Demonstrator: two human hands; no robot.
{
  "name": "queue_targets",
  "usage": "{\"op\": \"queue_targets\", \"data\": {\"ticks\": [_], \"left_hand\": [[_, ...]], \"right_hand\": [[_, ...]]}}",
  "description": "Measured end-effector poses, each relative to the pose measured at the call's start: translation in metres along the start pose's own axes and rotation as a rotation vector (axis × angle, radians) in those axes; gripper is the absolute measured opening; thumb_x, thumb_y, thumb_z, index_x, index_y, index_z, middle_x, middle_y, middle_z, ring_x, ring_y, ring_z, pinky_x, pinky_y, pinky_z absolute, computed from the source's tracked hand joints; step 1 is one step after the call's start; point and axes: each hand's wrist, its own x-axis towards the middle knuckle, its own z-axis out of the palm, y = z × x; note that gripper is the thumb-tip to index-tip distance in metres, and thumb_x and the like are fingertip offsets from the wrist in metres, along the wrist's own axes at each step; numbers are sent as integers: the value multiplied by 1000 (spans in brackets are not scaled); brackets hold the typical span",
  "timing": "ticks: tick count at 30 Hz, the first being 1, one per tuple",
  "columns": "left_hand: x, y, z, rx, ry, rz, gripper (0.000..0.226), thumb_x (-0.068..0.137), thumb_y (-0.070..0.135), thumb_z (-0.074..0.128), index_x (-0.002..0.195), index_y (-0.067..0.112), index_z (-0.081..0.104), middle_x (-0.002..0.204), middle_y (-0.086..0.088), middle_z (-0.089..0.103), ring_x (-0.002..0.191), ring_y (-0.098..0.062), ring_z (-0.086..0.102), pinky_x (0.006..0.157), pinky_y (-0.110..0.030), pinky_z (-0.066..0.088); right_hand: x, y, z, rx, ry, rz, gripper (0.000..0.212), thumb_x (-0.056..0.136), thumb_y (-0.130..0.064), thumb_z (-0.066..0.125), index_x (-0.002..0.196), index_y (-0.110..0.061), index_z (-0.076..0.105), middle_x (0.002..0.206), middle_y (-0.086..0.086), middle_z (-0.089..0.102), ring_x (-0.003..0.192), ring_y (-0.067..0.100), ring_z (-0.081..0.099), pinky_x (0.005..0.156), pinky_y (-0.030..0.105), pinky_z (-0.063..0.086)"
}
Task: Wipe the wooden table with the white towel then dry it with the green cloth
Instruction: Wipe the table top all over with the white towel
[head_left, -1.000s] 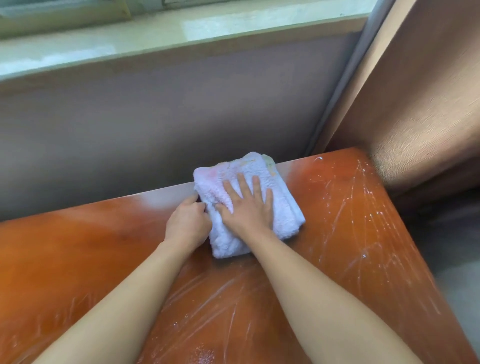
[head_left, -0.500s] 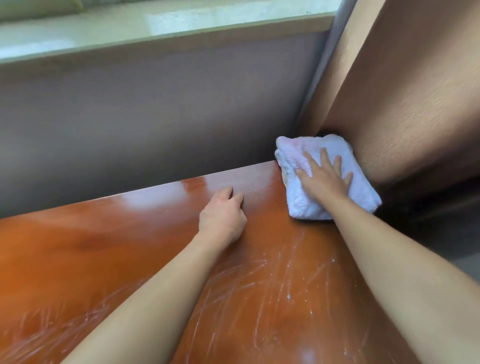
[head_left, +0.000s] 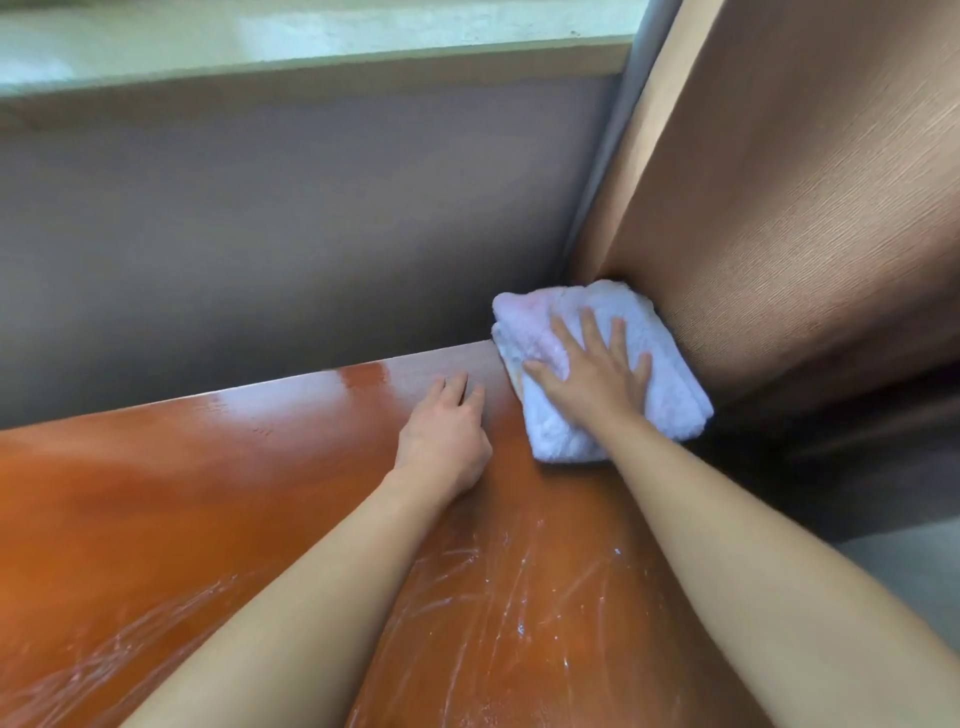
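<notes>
One folded white towel (head_left: 597, 364), soft and light, right of centre: your right hand (head_left: 597, 379) presses flat-fingered; your left hand (head_left: 444, 436) rests loosely, empty.

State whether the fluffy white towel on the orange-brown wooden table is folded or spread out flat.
Folded. The fluffy white towel forms a thick, compact pad with stacked layer edges at its left side, under the flat right hand.

white towel (head_left: 670, 384), orange table (head_left: 182, 493), brown curtain (head_left: 805, 208)
</notes>
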Motion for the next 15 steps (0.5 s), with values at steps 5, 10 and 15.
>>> {"op": "queue_targets", "data": {"ticks": [5,10,15], "left_hand": [[7,2,0,16,-36,-25,52,95,16,31,146,17,30,157,-1,15,144,-23,9,111,-41,27],[2,2,4,22,-74,-38,58,95,17,30,152,19,16,160,-1,1,146,-25,-2,116,-42,17],[3,0,2,36,-87,-19,61,96,15,29,153,21,10,161,1,-4,146,-23,-6,117,-40,11]], "right_hand": [[14,2,-6,5,-21,15,73,87,-78,24,151,-49,4,163,-13,-4,149,26,-13,115,59,-3],[-48,17,9,-48,26,-39,73,89,-76,21,152,-46,-1,163,-11,-7,149,24,-12,116,56,-3],[-40,21,12,-108,13,-22,75,85,-80,16,151,-49,-4,162,-14,-11,149,24,-13,116,58,-2]]}}
